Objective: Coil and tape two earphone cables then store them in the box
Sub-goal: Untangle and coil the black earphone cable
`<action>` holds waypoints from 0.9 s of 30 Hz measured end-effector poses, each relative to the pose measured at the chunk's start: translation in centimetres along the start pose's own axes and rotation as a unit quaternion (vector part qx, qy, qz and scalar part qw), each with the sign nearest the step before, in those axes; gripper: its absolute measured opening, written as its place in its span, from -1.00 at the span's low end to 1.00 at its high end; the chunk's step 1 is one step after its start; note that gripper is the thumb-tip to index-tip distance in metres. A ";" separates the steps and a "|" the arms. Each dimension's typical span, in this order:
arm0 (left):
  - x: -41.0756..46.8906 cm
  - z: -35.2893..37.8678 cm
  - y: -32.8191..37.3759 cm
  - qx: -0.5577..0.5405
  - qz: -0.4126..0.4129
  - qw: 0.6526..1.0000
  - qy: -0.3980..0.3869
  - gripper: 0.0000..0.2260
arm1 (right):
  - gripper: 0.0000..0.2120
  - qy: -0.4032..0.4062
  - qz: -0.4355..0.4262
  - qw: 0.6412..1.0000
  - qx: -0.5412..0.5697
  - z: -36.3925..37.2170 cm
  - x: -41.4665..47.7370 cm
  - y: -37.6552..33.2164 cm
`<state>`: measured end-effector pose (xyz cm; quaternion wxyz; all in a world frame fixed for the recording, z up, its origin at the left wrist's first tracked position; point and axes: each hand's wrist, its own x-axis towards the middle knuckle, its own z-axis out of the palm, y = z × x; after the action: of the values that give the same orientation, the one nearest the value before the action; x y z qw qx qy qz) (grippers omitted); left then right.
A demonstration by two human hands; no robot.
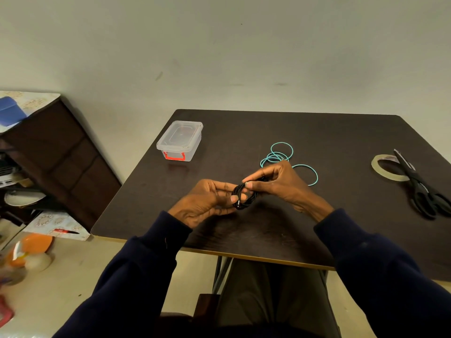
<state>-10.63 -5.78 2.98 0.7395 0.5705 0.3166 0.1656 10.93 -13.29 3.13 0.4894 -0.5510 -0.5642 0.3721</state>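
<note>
A black earphone cable (244, 197), wound into a small coil, hangs just above the middle of the dark table (305, 132). My left hand (207, 203) holds the coil from the left with thumb and fingers. My right hand (280, 184) pinches its top from the right. A teal earphone cable (280, 153) lies in loose loops on the table just behind my right hand, partly hidden by it. The clear plastic box (180, 140) with a red latch stands shut at the table's far left.
A roll of clear tape (388, 169) lies near the right edge, with black scissors (422, 186) resting across it. A dark wooden cabinet (61, 154) stands left of the table. Bags and dishes lie on the floor at the left.
</note>
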 end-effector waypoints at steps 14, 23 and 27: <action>0.3 1.6 0.5 0.012 0.005 0.999 0.046 -0.68 | -0.82 0.010 -0.004 1.000 0.011 0.2 0.1 -0.6; -0.5 1.5 -0.5 -0.064 0.067 0.996 0.010 -0.62 | -0.84 0.034 0.006 0.999 0.036 -0.3 0.0 -1.0; -0.6 1.8 -1.5 -0.068 0.099 0.991 0.061 -0.73 | -0.86 0.018 0.011 0.999 0.035 -0.2 -0.1 -1.2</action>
<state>-10.02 -7.90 2.00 0.7357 0.5361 0.2915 0.2939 10.76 -13.52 4.36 0.5144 -0.5462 -0.5361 0.3869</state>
